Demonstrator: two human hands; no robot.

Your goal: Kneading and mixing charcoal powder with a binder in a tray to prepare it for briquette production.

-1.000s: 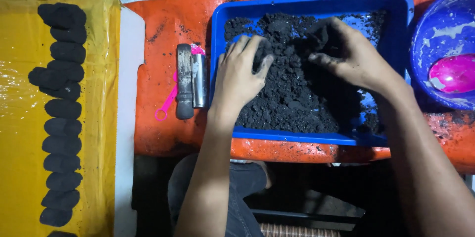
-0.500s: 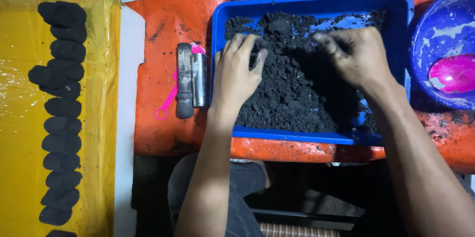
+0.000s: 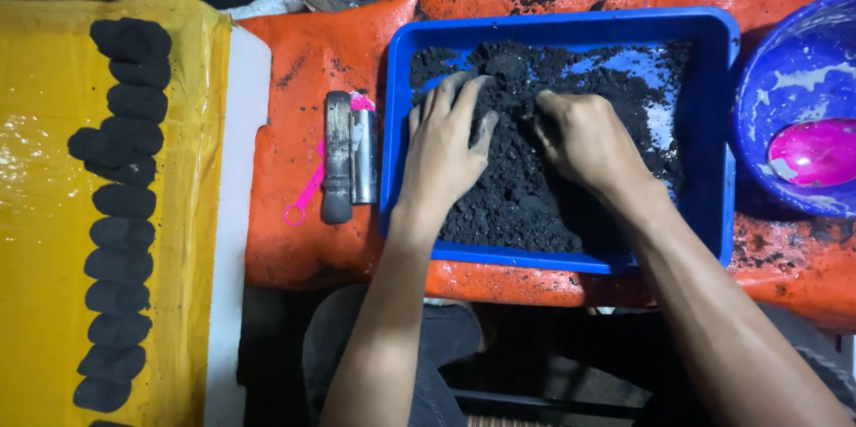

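Step in hand appears to be kneading: inside the blue tray [image 3: 713,213] on the orange sheet [image 3: 303,61], the black crumbly mix [image 3: 526,204] lies under the left hand [image 3: 443,152], spread flat, and the right hand [image 3: 584,137], curled into it; next likely calls for gathering a lump.

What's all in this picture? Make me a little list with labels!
left hand: left hand flat on the black crumbly mix, fingers spread
right hand: right hand curled, pressing into the mix
tray: blue tray on an orange sheet
tools: metal tube and dark tool left of the tray
bowl: blue bowl with a pink scoop at the right
lumps: black lumps lined up on a yellow sheet
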